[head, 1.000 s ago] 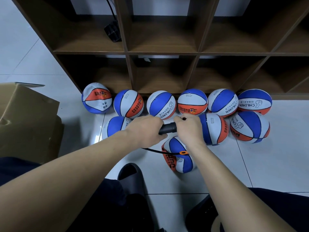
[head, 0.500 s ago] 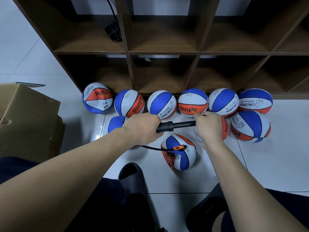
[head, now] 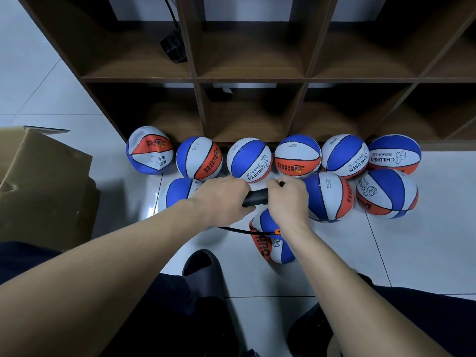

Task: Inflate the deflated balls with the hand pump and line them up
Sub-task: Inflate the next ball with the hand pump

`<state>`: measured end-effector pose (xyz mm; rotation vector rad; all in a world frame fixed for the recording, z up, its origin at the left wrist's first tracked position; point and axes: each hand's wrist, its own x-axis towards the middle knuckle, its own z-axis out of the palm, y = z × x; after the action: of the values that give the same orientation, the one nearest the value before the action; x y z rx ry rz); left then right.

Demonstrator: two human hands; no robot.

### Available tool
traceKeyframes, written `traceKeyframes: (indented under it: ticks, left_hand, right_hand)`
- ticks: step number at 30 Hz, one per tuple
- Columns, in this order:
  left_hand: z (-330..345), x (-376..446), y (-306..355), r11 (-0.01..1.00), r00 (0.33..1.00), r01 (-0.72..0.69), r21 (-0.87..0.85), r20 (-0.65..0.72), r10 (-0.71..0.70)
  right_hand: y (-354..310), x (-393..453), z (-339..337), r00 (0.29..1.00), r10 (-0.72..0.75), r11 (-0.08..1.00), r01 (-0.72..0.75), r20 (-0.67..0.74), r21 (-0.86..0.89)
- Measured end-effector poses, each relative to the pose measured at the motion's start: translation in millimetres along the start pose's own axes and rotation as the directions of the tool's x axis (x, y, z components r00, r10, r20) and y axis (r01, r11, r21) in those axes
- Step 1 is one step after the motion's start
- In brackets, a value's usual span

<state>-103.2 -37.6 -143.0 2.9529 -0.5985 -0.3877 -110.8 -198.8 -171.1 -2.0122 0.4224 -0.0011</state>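
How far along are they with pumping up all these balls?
Nine balls lie by the shelf: six in a back row, three in front, mostly round. Both hands, left and right, work the pump; its hose feeds the nearest ball. Left: finish it, straighten the line.

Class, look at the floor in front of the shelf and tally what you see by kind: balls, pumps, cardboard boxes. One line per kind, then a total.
Balls: 10, six in the back row, three in the second row, one being pumped
Hand pumps: 1
Cardboard boxes: 1
Total: 12
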Motion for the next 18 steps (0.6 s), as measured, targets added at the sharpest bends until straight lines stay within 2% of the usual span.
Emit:
traceKeyframes:
  ticks: [7,10,14,18]
  left_hand:
    - [0,2,-1,0.994,0.999,-0.004,-0.109,-0.032,0.001]
    - [-4,3,-7,0.993,0.999,0.006,-0.12,-0.032,-0.01]
    - [-8,3,-16,0.996,0.999,0.035,-0.078,-0.033,-0.038]
    - [-8,4,-12,0.998,0.998,0.041,-0.049,-0.039,-0.043]
  right_hand:
    - [-8,17,-24,0.996,-0.043,0.999,0.044,0.072,-0.016]
    - [-7,35,-51,1.0,-0.009,1.0,0.008,0.017,0.023]
    - [4,53,-84,0.99,0.127,0.98,-0.116,-0.057,0.163]
    - [2,50,-77,0.991,0.096,0.986,-0.082,-0.092,0.145]
